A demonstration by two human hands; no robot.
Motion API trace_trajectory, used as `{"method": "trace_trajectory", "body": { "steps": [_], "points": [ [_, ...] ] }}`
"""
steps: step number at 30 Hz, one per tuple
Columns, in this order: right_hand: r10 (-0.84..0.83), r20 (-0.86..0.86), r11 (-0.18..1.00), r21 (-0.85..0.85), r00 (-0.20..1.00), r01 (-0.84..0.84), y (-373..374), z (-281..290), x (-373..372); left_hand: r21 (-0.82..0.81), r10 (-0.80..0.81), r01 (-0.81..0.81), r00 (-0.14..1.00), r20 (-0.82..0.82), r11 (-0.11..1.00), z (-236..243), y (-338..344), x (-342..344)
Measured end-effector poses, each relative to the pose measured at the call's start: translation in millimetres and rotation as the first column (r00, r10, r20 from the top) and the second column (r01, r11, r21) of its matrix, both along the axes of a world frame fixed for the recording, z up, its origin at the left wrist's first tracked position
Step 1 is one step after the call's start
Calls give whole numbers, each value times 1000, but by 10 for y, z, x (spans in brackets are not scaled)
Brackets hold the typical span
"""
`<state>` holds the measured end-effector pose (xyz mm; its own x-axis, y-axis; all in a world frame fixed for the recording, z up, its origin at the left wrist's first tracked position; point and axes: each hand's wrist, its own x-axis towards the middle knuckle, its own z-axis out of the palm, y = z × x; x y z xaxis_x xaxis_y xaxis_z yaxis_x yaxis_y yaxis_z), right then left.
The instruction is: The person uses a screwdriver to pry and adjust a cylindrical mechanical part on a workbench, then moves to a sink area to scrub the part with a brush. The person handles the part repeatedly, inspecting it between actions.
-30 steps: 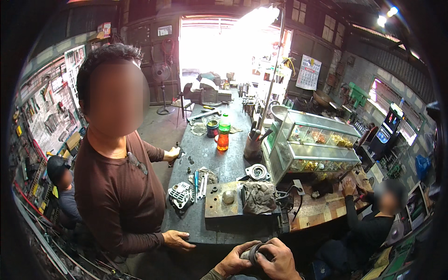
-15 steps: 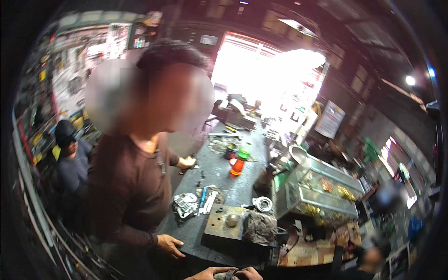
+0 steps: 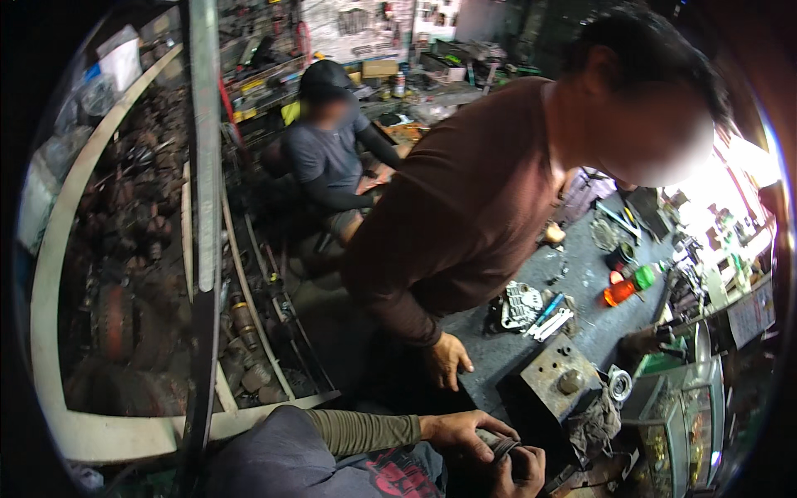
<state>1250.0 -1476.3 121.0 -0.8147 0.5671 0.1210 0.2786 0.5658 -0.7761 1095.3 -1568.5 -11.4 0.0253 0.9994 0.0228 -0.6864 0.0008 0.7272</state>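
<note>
My left hand point(image 3: 466, 433), in an olive sleeve, is closed on a small grey, ringed metal part point(image 3: 501, 448). My right hand point(image 3: 523, 475) grips the same part from the other side, its fingers curled round it. Between them they hold it low at the lower edge of the view, just in front of the workbench. What kind of part it is cannot be told, as my fingers cover much of it. The closest thing on the bench is a heavy metal block point(image 3: 554, 378) with holes and a round knob.
A person in brown point(image 3: 481, 199) leans over the workbench point(image 3: 486, 349), one hand on its edge. A cast metal housing point(image 3: 520, 305), wrenches point(image 3: 551, 325) and an orange bottle point(image 3: 618, 292) lie there. A glass case point(image 3: 677, 415) stands right; another person point(image 3: 332, 158) sits behind.
My view has swung left, bringing my left arm and the parts rack into sight. The person in brown now bends farther over the bench. Both my hands still hold the ringed part.
</note>
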Motion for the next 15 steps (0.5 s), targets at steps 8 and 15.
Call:
{"method": "trace_trajectory", "body": {
  "steps": [8, 15],
  "points": [
    [358, 4, 926, 128, 934, -355, 317, 271, -530, -17, 287, -288, 957, -51, 957, 463, -240, -280],
    [484, -66, 875, 47, 873, -482, 244, 206, -934, 47, 489, -491, 848, -205, 870, 329, -440, -407]
  ]
}}
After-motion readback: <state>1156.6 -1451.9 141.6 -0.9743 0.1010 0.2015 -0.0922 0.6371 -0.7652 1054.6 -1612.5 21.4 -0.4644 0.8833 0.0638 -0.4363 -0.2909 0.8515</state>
